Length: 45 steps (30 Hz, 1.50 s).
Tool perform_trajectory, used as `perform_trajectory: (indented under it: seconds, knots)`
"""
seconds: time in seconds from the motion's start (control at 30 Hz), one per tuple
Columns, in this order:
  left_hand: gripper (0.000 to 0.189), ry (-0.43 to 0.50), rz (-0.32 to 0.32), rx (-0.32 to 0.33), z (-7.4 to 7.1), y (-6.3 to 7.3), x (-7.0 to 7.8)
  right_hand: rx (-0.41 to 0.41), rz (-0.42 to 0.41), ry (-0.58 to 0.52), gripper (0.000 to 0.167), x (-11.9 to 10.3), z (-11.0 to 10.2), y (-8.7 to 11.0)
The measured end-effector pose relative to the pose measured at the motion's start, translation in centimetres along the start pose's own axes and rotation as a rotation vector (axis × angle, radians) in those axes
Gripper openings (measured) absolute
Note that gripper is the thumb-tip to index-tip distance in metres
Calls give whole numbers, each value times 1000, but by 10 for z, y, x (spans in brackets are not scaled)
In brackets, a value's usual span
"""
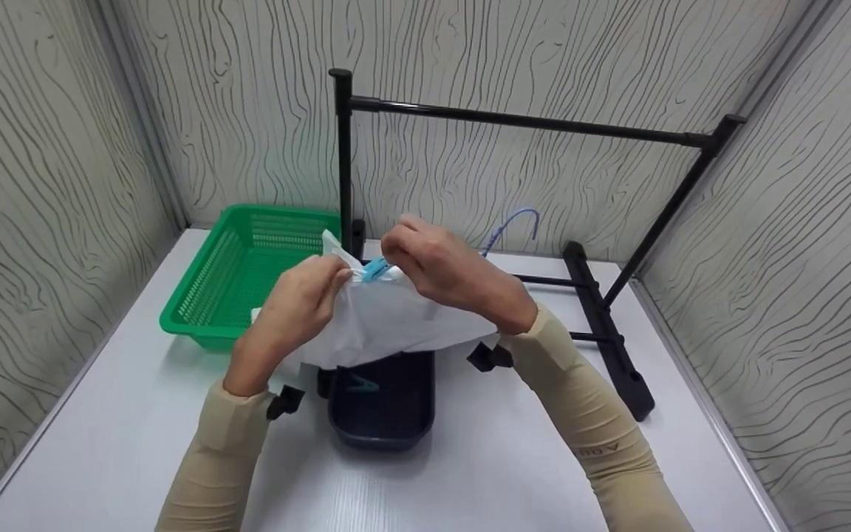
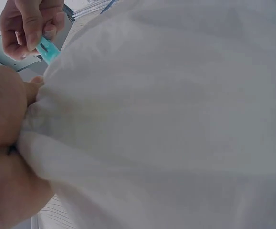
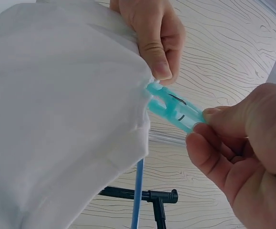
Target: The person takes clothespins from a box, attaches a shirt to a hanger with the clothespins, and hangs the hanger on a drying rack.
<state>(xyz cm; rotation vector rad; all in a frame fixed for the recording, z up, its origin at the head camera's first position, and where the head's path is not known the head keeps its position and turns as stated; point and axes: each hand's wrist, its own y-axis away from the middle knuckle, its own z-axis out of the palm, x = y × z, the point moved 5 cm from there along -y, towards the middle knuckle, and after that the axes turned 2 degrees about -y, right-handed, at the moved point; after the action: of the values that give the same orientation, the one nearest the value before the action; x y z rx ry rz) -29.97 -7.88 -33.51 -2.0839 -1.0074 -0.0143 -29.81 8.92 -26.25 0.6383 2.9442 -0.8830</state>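
Note:
White cloth (image 1: 396,325) hangs between both hands above a dark tray. My left hand (image 1: 306,295) pinches its gathered upper edge between thumb and fingers. Just to the right, my right hand (image 1: 444,266) pinches the handle end of a turquoise clothespin (image 1: 375,270). In the right wrist view the clothespin's jaws (image 3: 154,98) meet the cloth's edge beside the left thumb. A blue hanger, its hook (image 1: 518,216) showing behind the right wrist, is mostly hidden by the cloth. Part of its blue rod (image 3: 138,195) shows below the cloth in the right wrist view.
The dark blue tray (image 1: 385,443) holds another clothespin (image 1: 361,384). A green plastic basket (image 1: 182,307) stands at the back left, partly behind the left hand. Behind the hands rises a black rack (image 1: 529,120) with feet on the white table (image 1: 514,458). Patterned panels enclose the table.

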Motion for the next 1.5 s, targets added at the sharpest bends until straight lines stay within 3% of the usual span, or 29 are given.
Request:
perform_trajectory:
  seconds: [0.27,0.6,1.0,1.27,1.5]
  knots:
    - [14,10,11,-28,2,2,2,-31,-3,0,15,1,9,0]
    - [14,24,64,-15,-1,2,8,-102,-32,1,13,-4,17,-3]
    - [13,4,-8,-20,-1,5,3,25,-78,-52,8,-1,17,1]
    - [15,-11,-48,14,-4,6,0,57,52,-50,10,6,6,11]
    - [17,-33,-22,92,-8,5,0,4,191,-63,15,19,4,23]
